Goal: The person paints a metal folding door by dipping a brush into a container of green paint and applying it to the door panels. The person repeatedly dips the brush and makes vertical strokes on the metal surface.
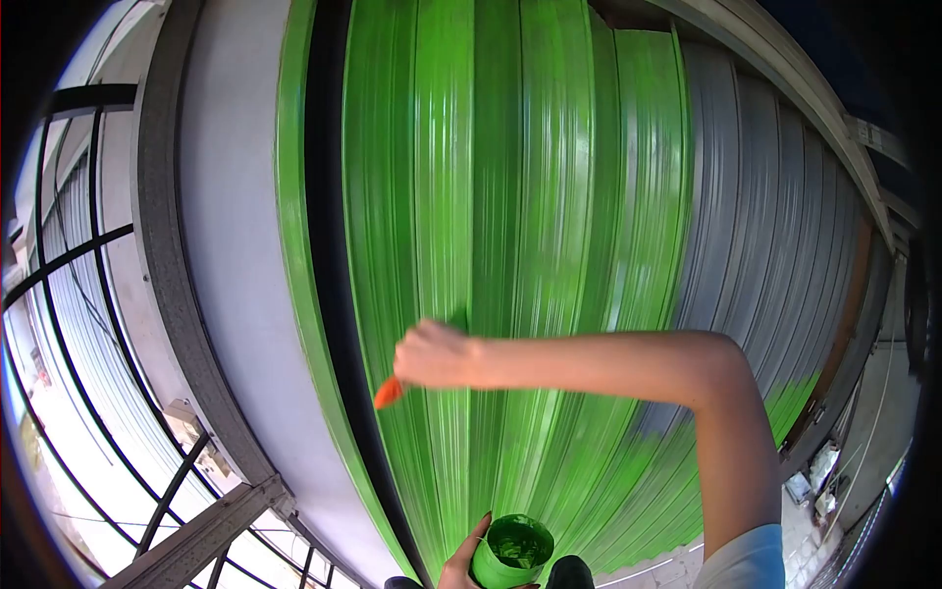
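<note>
My right hand (435, 354) is closed around a paintbrush whose orange handle (390, 394) sticks out below the fist. Its bristle end is mostly hidden behind the hand, close to the ribbed metal panel (496, 177), which is coated in glossy green paint here. Low in the view, my left hand (458, 567) grips a paint can (505, 572) from its left side. The can is tilted so that its open top faces me, with green paint inside and smeared over its wall. Most of the left hand's fingers are behind the can.
To the right the panel is bare grey (746, 196), with ragged green patches lower down. A green-edged dark gap (329, 196) and a pale wall (231, 177) stand at left. Black railing (98, 236) lies beyond. Two dark shoes or knees (570, 572) show at the bottom.
</note>
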{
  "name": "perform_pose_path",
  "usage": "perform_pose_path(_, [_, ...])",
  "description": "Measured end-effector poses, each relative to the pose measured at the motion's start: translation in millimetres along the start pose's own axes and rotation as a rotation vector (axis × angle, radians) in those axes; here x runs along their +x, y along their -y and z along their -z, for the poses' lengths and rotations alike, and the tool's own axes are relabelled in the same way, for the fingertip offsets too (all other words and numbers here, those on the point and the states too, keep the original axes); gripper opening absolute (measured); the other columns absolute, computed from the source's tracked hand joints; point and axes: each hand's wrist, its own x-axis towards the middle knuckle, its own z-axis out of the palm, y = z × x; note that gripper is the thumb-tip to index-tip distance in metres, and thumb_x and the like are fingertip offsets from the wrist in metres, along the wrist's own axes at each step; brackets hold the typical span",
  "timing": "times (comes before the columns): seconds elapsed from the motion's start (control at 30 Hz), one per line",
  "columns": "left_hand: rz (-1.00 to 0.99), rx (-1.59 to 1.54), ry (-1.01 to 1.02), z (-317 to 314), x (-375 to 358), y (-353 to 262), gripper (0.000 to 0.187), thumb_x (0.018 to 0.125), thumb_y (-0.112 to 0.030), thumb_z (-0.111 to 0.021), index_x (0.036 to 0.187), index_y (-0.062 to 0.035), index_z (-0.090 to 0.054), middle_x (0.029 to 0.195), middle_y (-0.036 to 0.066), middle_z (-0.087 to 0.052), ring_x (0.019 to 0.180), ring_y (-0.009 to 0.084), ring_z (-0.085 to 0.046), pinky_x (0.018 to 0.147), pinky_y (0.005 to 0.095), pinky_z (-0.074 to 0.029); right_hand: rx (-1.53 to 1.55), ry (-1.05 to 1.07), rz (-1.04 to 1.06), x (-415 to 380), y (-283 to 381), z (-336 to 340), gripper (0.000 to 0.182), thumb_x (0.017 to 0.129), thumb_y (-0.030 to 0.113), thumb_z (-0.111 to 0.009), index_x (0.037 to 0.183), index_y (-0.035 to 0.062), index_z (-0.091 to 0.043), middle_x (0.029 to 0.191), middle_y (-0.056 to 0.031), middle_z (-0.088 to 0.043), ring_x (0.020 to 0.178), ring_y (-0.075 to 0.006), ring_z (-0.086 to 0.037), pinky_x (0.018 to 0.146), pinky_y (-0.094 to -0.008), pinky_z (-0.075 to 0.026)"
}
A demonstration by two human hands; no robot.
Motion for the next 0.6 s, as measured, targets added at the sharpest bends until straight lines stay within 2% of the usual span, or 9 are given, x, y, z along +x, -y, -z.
perform_pose_path(0.07, [0.0,0.022,0.002,-0.9,-2.5,-0.7,0.1,0.055,-0.024,-0.083,0.136,0.0028,-0.03,0.116,0.016,-0.057,0.107,0.0216,-0.055,0.093,0.0345,-0.043,0.383,0.056,-0.044,-5.8,11.0,-2.0,0.025,0.074,0.019,-0.064,0.055,0.0038,-0.057,0.051,-0.0097,-0.055,0.045,-0.02,-0.056,0.04,-0.0307,-0.047])
perform_pose_path(0.17, [0.028,0.044,0.018,-1.2,-7.0,-0.2,0.101,0.055,-0.024,-0.083,0.137,0.002,-0.029,0.116,0.016,-0.057,0.106,0.0216,-0.056,0.093,0.0344,-0.043,0.46,0.056,-0.234,4.7,-32.3,11.9,0.018,0.074,0.011,-0.056,0.058,0.0028,-0.057,0.05,-0.0092,-0.053,0.043,-0.0184,-0.054,0.04,-0.0315,-0.047])
perform_pose_path(0.3, [0.04,0.046,0.02,-4.3,-5.6,-7.9,0.102,0.056,-0.023,-0.083,0.138,0.0005,-0.028,0.116,0.016,-0.056,0.105,0.0216,-0.056,0.091,0.034,-0.044,0.27,-0.213,-0.459,7.8,-117.5,79.0,0.019,0.078,0.011,-0.051,0.064,0.0013,-0.059,0.052,-0.0084,-0.052,0.046,-0.0178,-0.054,0.044,-0.0339,-0.049])
perform_pose_path(0.33, [0.025,0.052,0.017,-6.1,-4.2,-6.5,0.102,0.056,-0.023,-0.083,0.138,0.0004,-0.027,0.116,0.016,-0.056,0.105,0.0215,-0.056,0.091,0.0339,-0.044,0.221,-0.204,-0.542,8.2,-131.9,98.6,0.019,0.081,0.011,-0.054,0.068,0.0005,-0.062,0.065,-0.0106,-0.058,0.062,-0.0228,-0.061,0.054,-0.036,-0.053])
perform_pose_path(0.43, [0.056,-0.031,0.016,-12.5,-4.7,-5.2,0.105,0.055,-0.022,-0.084,0.139,0.0,-0.026,0.118,0.016,-0.055,0.107,0.0219,-0.054,0.092,0.034,-0.043,-0.172,-0.387,-0.385,-0.6,-142.5,107.4,0.016,0.076,0.017,-0.061,0.064,0.0062,-0.063,0.064,-0.0067,-0.061,0.059,-0.0216,-0.062,0.049,-0.0344,-0.05])
perform_pose_path(0.5, [0.063,-0.095,0.012,-15.9,-5.4,-2.7,0.106,0.054,-0.023,-0.084,0.139,0.0004,-0.025,0.12,0.016,-0.054,0.108,0.0224,-0.054,0.094,0.0342,-0.042,-0.327,-0.422,-0.204,-7.4,-113.3,74.5,0.03,0.078,0.029,-0.064,0.058,0.0073,-0.06,0.054,-0.007,-0.059,0.051,-0.021,-0.061,0.044,-0.0327,-0.05])
perform_pose_path(0.53, [0.071,-0.115,0.005,-17.1,-7.6,-4.7,0.106,0.054,-0.023,-0.084,0.139,0.0008,-0.025,0.12,0.016,-0.053,0.109,0.0225,-0.053,0.094,0.0342,-0.042,-0.321,-0.365,-0.093,-8.8,-93.0,42.1,0.047,0.078,0.045,-0.059,0.049,0.0085,-0.053,0.051,-0.0046,-0.056,0.048,-0.0176,-0.059,0.039,-0.0301,-0.046])
perform_pose_path(0.57, [0.076,-0.137,-0.003,-17.8,-8.8,-8.4,0.107,0.053,-0.023,-0.085,0.139,0.0012,-0.025,0.121,0.016,-0.053,0.109,0.0226,-0.053,0.095,0.0343,-0.042,-0.291,-0.404,0.015,-18.7,-65.8,19.0,0.066,0.079,0.065,-0.041,0.043,0.0096,-0.045,0.045,-0.0014,-0.048,0.041,-0.0148,-0.052,0.035,-0.027,-0.04])
perform_pose_path(0.6, [0.078,-0.16,-0.011,-18.5,-9.4,-11.9,0.108,0.053,-0.023,-0.085,0.139,0.0016,-0.025,0.121,0.016,-0.053,0.11,0.0227,-0.053,0.095,0.0343,-0.041,-0.153,-0.443,0.048,-24.8,-35.7,-7.3,0.077,0.076,0.076,-0.021,0.04,0.0105,-0.04,0.041,0.0011,-0.041,0.036,-0.0135,-0.044,0.032,-0.0252,-0.035])
